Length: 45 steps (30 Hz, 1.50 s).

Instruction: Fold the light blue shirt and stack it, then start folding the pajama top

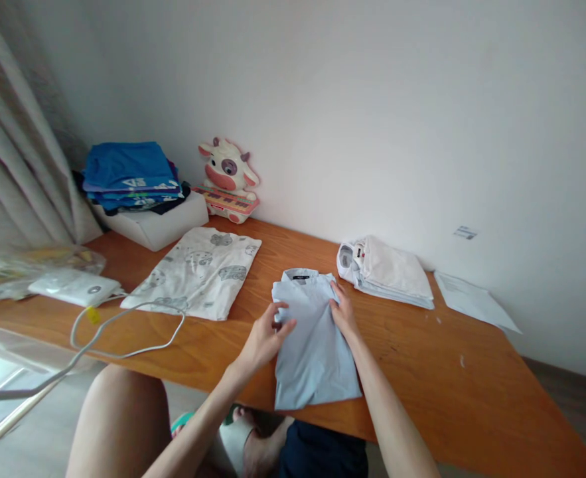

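Blue shirt (312, 345) at frame centre, sides folded in, bottom half not yet. L hand (265, 338) & R hand (343, 312) flat on it, pressing, no grip. White stack (389, 272) done, upper right.

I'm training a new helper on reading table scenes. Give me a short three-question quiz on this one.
1. True or false: both hands rest on the light blue shirt.
2. What lies right of that shirt: A) white folded shirts, B) a cow toy, C) a cable?
3. What sits on the white box?

Key: 1. True: left hand and right hand press it. 2. A, the white folded shirts. 3. The blue clothes stack.
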{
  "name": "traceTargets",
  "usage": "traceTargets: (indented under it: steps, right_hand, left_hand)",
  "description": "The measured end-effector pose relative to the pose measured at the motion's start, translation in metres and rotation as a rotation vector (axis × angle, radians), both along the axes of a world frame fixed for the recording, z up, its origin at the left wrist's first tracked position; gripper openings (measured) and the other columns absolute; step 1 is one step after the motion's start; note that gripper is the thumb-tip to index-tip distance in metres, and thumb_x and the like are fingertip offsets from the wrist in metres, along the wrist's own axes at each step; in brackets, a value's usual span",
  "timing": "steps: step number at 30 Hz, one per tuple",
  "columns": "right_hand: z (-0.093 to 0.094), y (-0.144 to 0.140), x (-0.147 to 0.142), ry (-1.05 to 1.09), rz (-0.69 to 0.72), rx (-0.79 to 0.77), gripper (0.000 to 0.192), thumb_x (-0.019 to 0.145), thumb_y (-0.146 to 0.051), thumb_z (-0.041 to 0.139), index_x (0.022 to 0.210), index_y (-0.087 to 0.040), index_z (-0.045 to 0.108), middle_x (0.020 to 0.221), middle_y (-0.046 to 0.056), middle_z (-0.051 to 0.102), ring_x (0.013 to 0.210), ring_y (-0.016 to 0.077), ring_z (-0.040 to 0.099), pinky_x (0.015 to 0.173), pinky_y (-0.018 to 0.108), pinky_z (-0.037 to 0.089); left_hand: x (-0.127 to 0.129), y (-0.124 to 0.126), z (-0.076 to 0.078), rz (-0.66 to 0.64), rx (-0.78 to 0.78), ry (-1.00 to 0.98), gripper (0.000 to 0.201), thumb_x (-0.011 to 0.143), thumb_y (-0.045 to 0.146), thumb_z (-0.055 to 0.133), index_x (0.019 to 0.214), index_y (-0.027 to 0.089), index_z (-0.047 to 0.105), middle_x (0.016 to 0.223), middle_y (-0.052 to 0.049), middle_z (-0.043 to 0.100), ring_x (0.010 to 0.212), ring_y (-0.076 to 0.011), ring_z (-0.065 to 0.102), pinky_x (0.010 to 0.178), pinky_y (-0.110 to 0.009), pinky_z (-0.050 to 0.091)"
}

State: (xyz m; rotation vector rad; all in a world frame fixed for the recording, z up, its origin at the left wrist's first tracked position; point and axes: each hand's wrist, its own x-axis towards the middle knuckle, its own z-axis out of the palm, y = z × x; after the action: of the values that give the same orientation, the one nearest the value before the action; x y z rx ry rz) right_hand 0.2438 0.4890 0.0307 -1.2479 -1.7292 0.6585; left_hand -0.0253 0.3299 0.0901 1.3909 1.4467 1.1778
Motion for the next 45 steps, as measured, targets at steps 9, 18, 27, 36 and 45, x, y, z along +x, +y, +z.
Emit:
traceTargets:
  steps: [9,18,27,36,45]
  right_hand:
    - [0.005,-0.008,-0.003,0.018,0.027,-0.004,0.069,0.087,-0.027,0.059,0.156,-0.022,0.059,0.169,0.007,0.048,0.158,0.0275,0.041,0.135,0.051,0.025]
    - [0.007,-0.010,-0.003,0.048,0.075,-0.017,0.070,0.089,-0.025,0.055,0.159,-0.023,0.055,0.169,0.005,0.048,0.162,0.0261,0.036,0.136,0.052,0.023]
    - [0.021,-0.029,-0.016,0.123,-0.057,0.099,0.063,0.093,-0.021,0.054,0.156,-0.022,0.047,0.175,0.009,0.036,0.164,0.0235,0.029,0.137,0.051,0.019]
    - [0.074,-0.141,-0.008,-0.012,-0.085,0.098,0.041,0.102,-0.036,0.059,0.142,-0.031,0.062,0.170,0.007,0.044,0.160,0.0305,0.036,0.134,0.056,0.026]
    - [0.031,-0.361,-0.051,0.619,-0.341,-0.638,0.020,0.078,-0.055,0.085,0.084,-0.037,0.079,0.087,0.007,0.079,0.093,0.0386,0.077,0.095,0.061,0.061]
  left_hand:
    - [-0.015,0.057,-0.019,0.114,0.152,-0.006,0.069,0.081,0.017,0.060,0.150,0.019,0.058,0.150,-0.012,0.064,0.138,-0.0292,0.060,0.115,-0.046,0.050]
    - [-0.021,0.089,-0.016,0.095,0.097,-0.014,0.053,0.093,0.029,0.058,0.143,0.012,0.063,0.144,-0.016,0.069,0.133,-0.0343,0.065,0.118,-0.057,0.049]
    - [0.008,0.048,0.011,0.125,0.336,0.481,0.050,0.106,0.027,0.049,0.156,0.024,0.052,0.180,-0.010,0.029,0.169,-0.0358,0.014,0.133,-0.069,0.020]
    - [0.075,-0.034,0.008,-0.318,0.344,0.754,0.058,0.110,0.036,0.046,0.167,0.031,0.040,0.174,-0.009,0.042,0.166,-0.0381,0.025,0.133,-0.075,0.001]
    - [0.069,-0.059,-0.005,-0.326,0.273,0.633,0.065,0.109,0.036,0.048,0.171,0.034,0.029,0.178,-0.007,0.033,0.167,-0.0360,0.022,0.134,-0.074,0.005]
